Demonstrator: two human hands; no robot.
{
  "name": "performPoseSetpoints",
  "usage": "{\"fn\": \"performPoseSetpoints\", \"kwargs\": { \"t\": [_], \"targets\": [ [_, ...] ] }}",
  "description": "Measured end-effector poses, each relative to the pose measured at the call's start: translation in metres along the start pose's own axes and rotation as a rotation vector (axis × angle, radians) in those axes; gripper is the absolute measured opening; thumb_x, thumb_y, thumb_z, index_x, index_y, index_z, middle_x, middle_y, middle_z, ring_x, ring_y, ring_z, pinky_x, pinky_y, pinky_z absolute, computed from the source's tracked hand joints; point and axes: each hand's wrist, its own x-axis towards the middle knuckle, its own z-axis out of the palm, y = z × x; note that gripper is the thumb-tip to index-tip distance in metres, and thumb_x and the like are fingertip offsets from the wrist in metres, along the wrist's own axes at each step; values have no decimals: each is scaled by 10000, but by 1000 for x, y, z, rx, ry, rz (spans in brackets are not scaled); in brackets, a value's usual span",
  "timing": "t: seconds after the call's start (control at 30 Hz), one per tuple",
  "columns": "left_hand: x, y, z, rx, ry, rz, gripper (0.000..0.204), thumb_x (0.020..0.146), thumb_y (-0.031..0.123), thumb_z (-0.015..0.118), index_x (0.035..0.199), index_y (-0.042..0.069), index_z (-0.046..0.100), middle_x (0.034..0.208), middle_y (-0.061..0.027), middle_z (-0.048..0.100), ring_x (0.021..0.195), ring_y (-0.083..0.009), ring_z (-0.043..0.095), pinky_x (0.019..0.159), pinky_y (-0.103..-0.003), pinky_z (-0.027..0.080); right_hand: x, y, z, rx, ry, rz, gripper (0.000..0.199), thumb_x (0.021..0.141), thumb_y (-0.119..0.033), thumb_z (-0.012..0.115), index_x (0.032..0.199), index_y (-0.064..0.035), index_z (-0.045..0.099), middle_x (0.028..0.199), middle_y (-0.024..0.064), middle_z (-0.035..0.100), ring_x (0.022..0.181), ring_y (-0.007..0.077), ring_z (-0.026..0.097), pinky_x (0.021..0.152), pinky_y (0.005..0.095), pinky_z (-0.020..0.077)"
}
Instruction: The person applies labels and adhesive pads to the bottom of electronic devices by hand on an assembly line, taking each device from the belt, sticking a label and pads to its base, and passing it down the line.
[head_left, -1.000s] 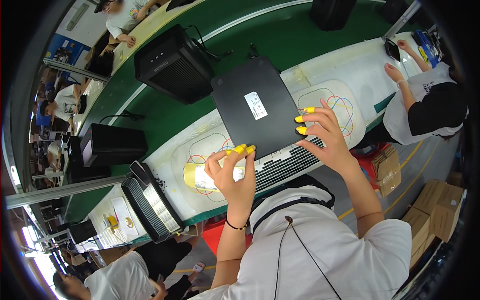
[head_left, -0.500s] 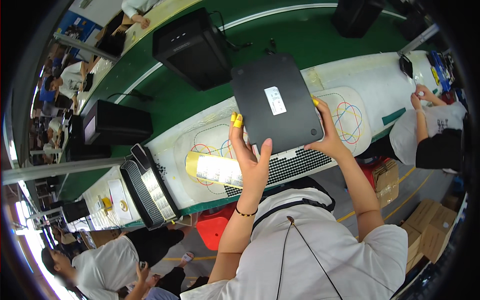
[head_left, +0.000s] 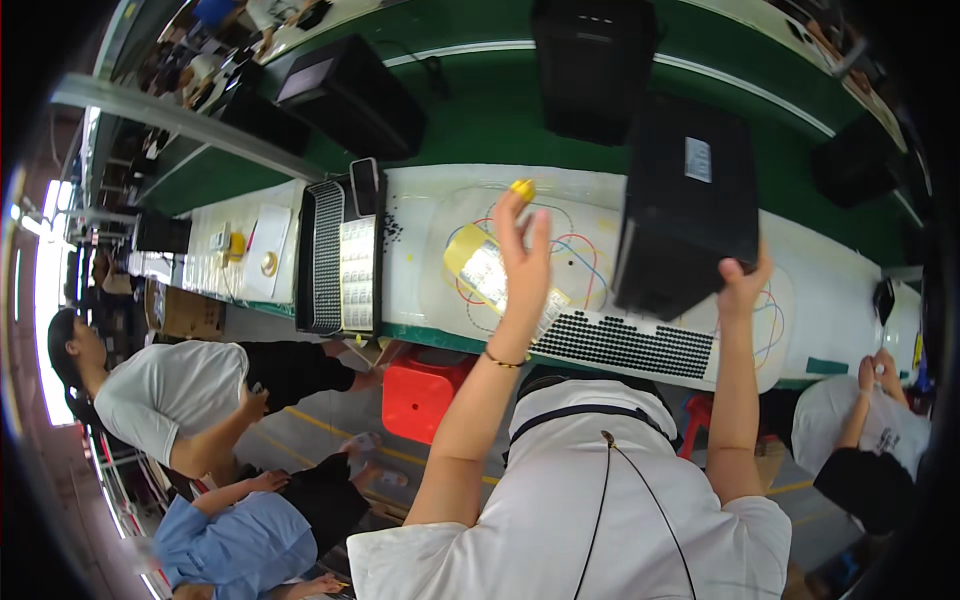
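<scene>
One hand only, the right hand (head_left: 742, 285), gripped the black box (head_left: 690, 205), lifted above the worktop (head_left: 420, 250) toward its far edge; the left hand (head_left: 522, 250) hung open, fingers (head_left: 521, 192) spread. Seemingly mid-transfer; next would need steady two-handed support.

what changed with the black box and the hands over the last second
The flat black rectangular box was lifted off the white bench and carried to the person's right. The left hand let go and now hangs open over the bench. The right hand keeps its grip on the box's lower edge. The perforated black strip stayed at the bench's near edge.
</scene>
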Motion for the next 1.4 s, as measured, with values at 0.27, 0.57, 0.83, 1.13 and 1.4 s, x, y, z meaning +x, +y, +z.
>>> {"fn": "performPoseSetpoints", "kwargs": {
  "t": [0.27, 0.57, 0.83, 1.13, 1.4],
  "targets": [
    [33, -136, -208, 459, 280, -385, 185, 875, 49, 568, 1050, 20, 622, 1068, -121, 616, 948, -210, 602, 783, -319, 493, 95, 4, -23, 327, 55, 745, 569, 860, -472, 635, 1167, 5, 584, 1083, 103, 639, 1003, 188, 618, 886, 300, 494],
    [83, -223, -263, 1270, 204, -126, 214, 819, 13, 562, 1027, -12, 609, 1094, -165, 548, 1016, -360, 525, 857, -421, 461, 142, 123, -7, -59, -87, 837, 677, 833, -544, 640, 1279, -44, 548, 1237, 69, 575, 1092, 184, 552, 944, 287, 417],
    [97, -236, -282, 1444, 101, -70, 198, 736, -70, 528, 914, -8, 588, 1038, -146, 546, 974, -345, 519, 840, -413, 468, 124, 115, 16, -244, 134, 781, 694, 822, -623, 597, 1177, -28, 608, 1164, 95, 599, 1048, 179, 542, 926, 276, 389],
    [120, -240, -282, 1570, -12, -78, 218, 804, -9, 556, 1020, 9, 530, 968, -153, 572, 919, -339, 571, 750, -423, 504, 79, 111, 6, -433, 99, 408, 371, 912, -292, 630, 1143, -13, 550, 1045, 76, 614, 990, 150, 559, 884, 254, 409],
    [87, -145, -203, 829, 296, -103, 255, 855, 10, 576, 1093, 39, 492, 942, -139, 629, 823, -250, 629, 681, -329, 517, 30, 28, 34, -514, 264, 118, 210, 908, -145, 614, 1070, -15, 582, 1031, 92, 624, 1016, 183, 568, 922, 314, 430]
  ]
}}
